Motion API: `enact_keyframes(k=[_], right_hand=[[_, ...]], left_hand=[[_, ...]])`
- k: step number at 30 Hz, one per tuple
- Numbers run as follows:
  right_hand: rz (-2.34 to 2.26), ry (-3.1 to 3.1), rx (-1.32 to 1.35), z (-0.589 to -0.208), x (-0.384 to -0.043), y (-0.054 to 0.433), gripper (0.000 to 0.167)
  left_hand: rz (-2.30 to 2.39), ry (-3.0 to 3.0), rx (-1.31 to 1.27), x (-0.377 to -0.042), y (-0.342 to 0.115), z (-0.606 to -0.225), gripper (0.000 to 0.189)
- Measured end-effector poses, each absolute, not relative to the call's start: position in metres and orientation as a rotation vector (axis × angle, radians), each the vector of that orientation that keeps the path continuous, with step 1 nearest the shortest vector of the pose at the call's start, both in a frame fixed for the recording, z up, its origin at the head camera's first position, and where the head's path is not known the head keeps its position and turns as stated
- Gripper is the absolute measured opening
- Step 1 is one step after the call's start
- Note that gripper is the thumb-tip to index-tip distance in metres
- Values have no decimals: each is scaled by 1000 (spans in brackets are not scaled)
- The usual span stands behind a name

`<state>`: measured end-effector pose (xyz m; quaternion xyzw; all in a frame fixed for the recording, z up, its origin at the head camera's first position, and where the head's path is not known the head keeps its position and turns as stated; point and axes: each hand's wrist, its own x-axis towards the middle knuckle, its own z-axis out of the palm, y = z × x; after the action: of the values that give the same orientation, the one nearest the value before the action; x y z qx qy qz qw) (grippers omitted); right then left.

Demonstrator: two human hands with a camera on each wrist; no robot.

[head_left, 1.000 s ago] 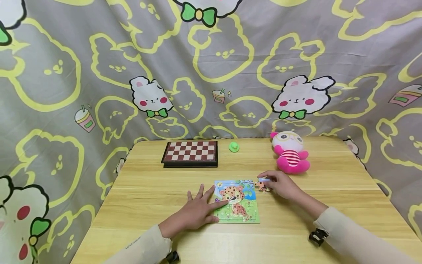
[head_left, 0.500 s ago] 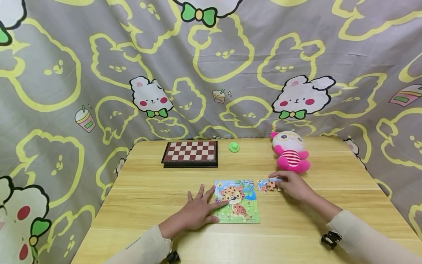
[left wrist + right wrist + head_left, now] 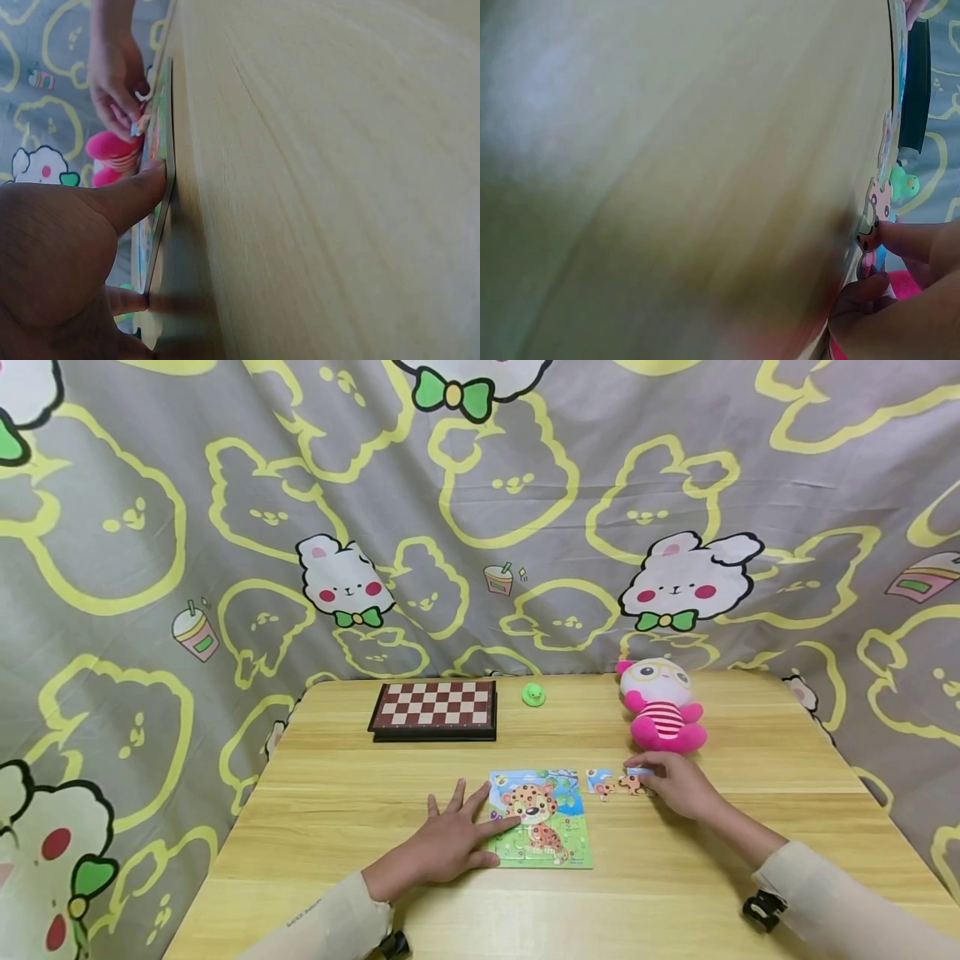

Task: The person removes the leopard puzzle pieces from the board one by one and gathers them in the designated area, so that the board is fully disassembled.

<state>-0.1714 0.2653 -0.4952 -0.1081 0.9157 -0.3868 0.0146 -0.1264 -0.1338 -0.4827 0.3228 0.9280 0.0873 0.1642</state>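
Note:
A square jigsaw puzzle [image 3: 558, 839] with a spotted leopard cub on green and blue lies flat on the table. My left hand [image 3: 450, 839] rests at its left side with fingers spread, one finger on the picture; the left wrist view shows the thumb [image 3: 142, 191] pressing on the board. Right of the board, one loose puzzle piece [image 3: 600, 783] lies on the table. Just beyond it my right hand [image 3: 678, 785] pinches another spotted puzzle piece [image 3: 632, 782], partly hidden by the fingers. In the right wrist view, the thumb is on that puzzle piece [image 3: 868, 236], close to the tabletop.
A checkered chess box [image 3: 435, 706] stands at the back left of the wooden table [image 3: 330, 827]. Near the back edge sits a small green duck [image 3: 533, 695]. A pink and white plush toy [image 3: 665, 710] lies behind my right hand. A patterned curtain [image 3: 480, 510] hangs behind.
My right hand has moved right, away from the board, with a puzzle piece. The other piece now lies separate, with a gap between the two. My left hand has stayed put.

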Motion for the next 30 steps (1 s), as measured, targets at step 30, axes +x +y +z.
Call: enact_keyframes(k=[30], right_hand=[[-1083, 2952, -382, -500, -167, 265, 23]], left_hand=[[243, 2650, 939, -126, -135, -486, 62]])
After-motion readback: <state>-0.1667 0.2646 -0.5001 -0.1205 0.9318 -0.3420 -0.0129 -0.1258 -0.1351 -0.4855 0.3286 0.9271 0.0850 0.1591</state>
